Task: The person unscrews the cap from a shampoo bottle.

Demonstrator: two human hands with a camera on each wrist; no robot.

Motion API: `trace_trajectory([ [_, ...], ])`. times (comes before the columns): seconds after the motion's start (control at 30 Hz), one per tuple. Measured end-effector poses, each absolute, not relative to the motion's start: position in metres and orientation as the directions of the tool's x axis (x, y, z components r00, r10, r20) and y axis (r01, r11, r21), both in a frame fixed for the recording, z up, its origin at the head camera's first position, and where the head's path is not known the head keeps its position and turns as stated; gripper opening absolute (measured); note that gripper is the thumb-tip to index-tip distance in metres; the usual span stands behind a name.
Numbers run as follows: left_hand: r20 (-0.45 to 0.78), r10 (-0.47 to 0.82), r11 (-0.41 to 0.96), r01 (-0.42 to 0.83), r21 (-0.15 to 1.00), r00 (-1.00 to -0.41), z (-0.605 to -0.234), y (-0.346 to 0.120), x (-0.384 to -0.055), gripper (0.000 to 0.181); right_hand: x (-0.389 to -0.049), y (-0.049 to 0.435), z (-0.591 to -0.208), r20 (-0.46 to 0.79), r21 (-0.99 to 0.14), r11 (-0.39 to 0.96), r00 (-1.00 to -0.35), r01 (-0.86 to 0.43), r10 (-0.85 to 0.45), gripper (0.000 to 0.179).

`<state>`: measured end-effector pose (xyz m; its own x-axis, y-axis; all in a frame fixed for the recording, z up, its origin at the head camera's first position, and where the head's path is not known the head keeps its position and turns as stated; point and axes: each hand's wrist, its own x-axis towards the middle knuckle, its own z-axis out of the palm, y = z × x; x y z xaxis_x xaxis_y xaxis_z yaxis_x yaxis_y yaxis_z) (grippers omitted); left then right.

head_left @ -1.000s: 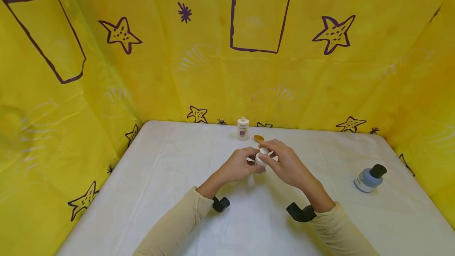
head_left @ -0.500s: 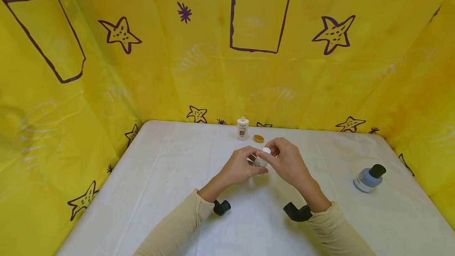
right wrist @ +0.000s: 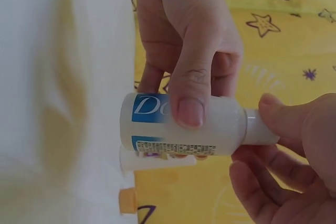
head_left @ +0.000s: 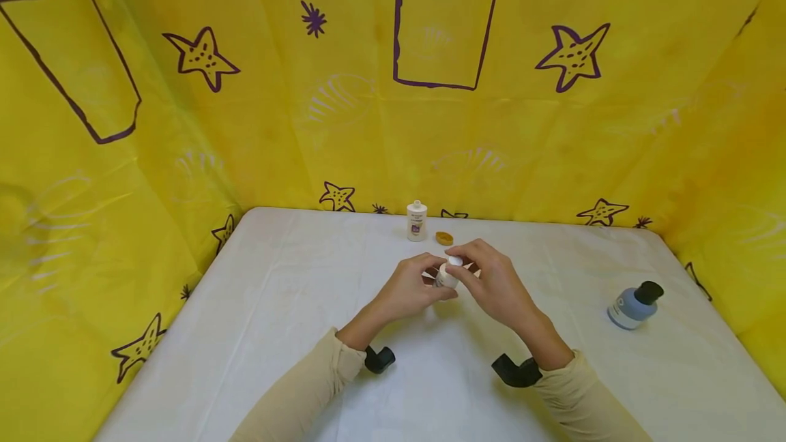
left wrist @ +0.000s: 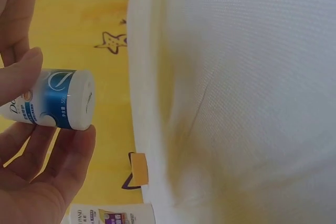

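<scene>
A small white bottle [head_left: 447, 277] with a blue label is held over the table, between both hands. My left hand [head_left: 408, 288] grips its body, the thumb [right wrist: 190, 111] lying along the side near the label in the right wrist view. With thumb and fingers my right hand [head_left: 494, 285] pinches the white cap [right wrist: 257, 127] at the bottle's neck. The left wrist view shows the bottle lying sideways in the frame, its flat base [left wrist: 88, 99] facing right and its cap end out of frame.
At the back of the white table [head_left: 295, 305] stands another white bottle [head_left: 416, 222] with a purple label. An orange-yellow cap [head_left: 444, 238] lies beside it. A blue bottle [head_left: 628, 308] with a black cap is at the right. Yellow printed cloth [head_left: 344, 142] surrounds the table.
The right fingers have shifted around the cap, the hand drawing slightly back and then returning toward the left hand. The left hand keeps its grip on the bottle.
</scene>
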<state>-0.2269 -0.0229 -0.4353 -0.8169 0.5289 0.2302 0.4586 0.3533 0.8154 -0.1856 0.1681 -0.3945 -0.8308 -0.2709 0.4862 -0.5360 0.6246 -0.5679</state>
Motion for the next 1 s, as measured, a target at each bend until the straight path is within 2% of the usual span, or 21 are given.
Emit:
trace_trajectory([
  [0.27,0.222,0.522,0.340,0.439,0.831,-0.824,-0.4364,-0.0248,-0.2268,0.044,-0.1841,0.1721,-0.3924,0.479,-0.571,0.569,-0.803,-0.591,-0.353,0.033],
  [0.5,0.186,0.508,0.360,0.404,0.841,-0.841,-0.4363,-0.0271,-0.2270,0.044,-0.1825,0.1722,-0.3918,0.410,-0.653,0.549,-0.853,-0.521,-0.322,0.044],
  [0.73,0.184,0.509,0.372,0.408,0.834,-0.841,-0.4369,-0.0262,-0.2252,0.043,-0.1830,0.1676,-0.3967,0.372,-0.678,0.617,-0.910,-0.400,-0.181,0.035],
  [1.0,0.199,0.482,0.379,0.408,0.831,-0.853,-0.4354,-0.0246,-0.2235,0.043,-0.1837,0.1663,-0.3957,0.420,-0.645,0.629,-0.889,-0.433,-0.181,0.025],
])
